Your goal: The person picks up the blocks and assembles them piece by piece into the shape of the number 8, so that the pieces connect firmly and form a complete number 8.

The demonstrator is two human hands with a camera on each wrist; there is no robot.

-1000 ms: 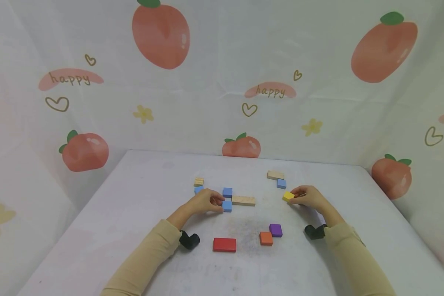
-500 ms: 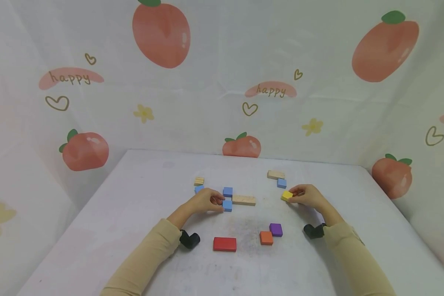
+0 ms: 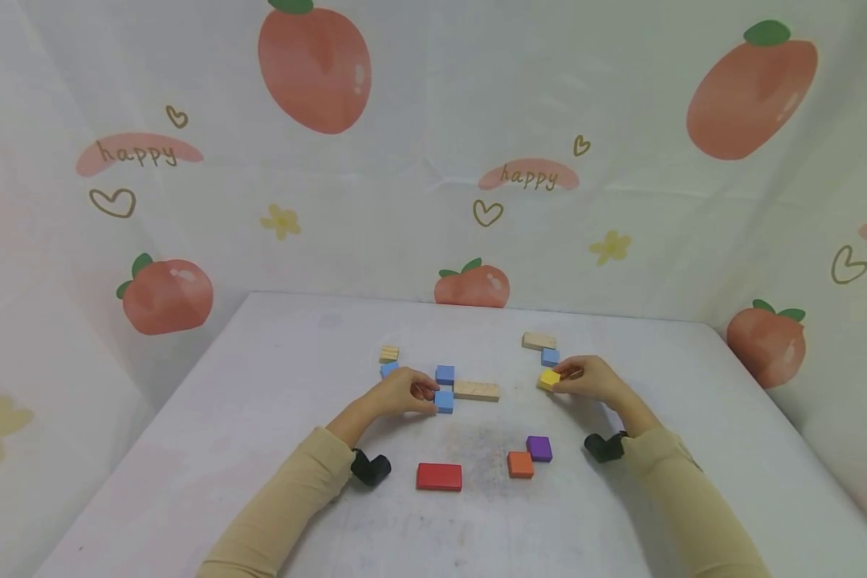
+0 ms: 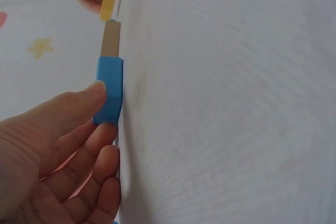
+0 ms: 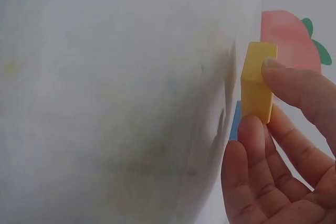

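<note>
Held by the right hand (image 3: pixel 591 377), with thumb and fingertips closed on it, is a yellow, square-faced block (image 3: pixel 548 380), probably painted wood, turned at an angle, right of the middle of the white surface (image 3: pixel 296 345) and toward its far edge. By the left hand (image 3: pixel 402 392), a light-blue, square-faced block (image 3: pixel 444 402) is pinched between thumb and finger. Both are judged light, stiff and not fragile, though their smooth finish may slip; they are best gripped by opposite side faces. Just beside the light-blue one, a plain wooden plank (image 3: pixel 476 392) is seen, pointed toward the surface's right edge.
</note>
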